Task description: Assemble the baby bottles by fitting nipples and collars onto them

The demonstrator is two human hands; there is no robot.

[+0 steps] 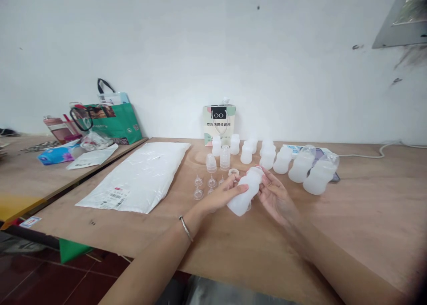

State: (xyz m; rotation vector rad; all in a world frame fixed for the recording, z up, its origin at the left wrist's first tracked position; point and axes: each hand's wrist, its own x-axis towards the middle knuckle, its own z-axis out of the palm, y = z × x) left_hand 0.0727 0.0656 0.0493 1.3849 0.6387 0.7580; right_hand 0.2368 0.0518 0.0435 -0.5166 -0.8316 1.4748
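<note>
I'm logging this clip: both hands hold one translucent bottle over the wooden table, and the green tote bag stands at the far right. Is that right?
Not quite. The head view shows the left hand and right hand holding one translucent bottle over the wooden table, but the green tote bag stands at the far left, against the wall.
</note>
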